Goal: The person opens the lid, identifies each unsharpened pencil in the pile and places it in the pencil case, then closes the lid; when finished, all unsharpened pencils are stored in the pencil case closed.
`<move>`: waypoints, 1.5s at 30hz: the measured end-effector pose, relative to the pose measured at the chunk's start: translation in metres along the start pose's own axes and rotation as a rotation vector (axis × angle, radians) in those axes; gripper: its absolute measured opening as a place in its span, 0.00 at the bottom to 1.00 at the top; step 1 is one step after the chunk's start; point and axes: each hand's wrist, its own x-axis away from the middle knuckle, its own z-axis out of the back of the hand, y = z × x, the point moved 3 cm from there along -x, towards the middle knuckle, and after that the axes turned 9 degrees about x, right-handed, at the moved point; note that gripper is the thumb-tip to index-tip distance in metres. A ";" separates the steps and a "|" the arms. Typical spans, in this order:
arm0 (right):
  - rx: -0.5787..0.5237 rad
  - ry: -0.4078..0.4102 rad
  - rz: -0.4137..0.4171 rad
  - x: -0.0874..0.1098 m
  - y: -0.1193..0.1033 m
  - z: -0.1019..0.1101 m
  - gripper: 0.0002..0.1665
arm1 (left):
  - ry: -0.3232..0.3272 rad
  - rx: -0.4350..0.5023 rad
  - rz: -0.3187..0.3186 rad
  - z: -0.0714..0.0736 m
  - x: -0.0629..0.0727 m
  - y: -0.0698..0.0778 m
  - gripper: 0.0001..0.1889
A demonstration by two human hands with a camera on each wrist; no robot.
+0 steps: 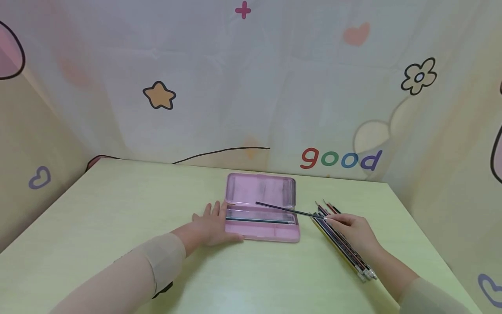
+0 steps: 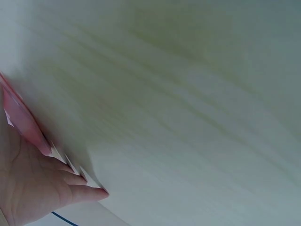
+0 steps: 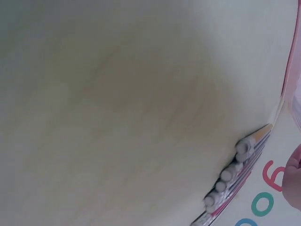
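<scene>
pencil (image 1: pixel 291 210) slants crosswise at mid-frame, its right end pinched by the right hand (image 1: pixel 358 235), its left end across the open pink case (image 1: pixel 251 230) (touching or above, i cannot tell). the left hand (image 1: pixel 211 226), fingers spread, touches the case's left edge. loose pencils (image 1: pixel 341 244) lie at lower right, beneath the right hand; a green pencil (image 1: pixel 259 220) lies inside the case.

Held pencil (image 1: pixel 282 209) over gap (image 1: pixel 308 231) beside case (image 1: pixel 251 230)

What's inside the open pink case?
At least one dark pencil lies in the pink case. The left hand covers part of its left edge; anything underneath can't be seen.
</scene>
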 end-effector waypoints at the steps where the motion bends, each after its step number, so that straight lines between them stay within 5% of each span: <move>1: 0.001 -0.009 0.001 -0.002 -0.002 -0.002 0.27 | 0.000 0.000 0.000 0.000 0.000 0.000 0.60; 24: 0.031 -0.077 0.071 -0.032 -0.043 -0.044 0.15 | -0.003 0.013 0.001 -0.002 0.003 0.001 0.61; 32: 0.018 -0.159 0.017 -0.039 -0.046 -0.053 0.14 | 0.001 0.001 -0.002 -0.001 -0.001 0.000 0.61; 45: -0.003 -0.151 -0.056 -0.045 -0.045 -0.061 0.13 | -0.017 0.011 0.013 0.002 0.001 0.002 0.60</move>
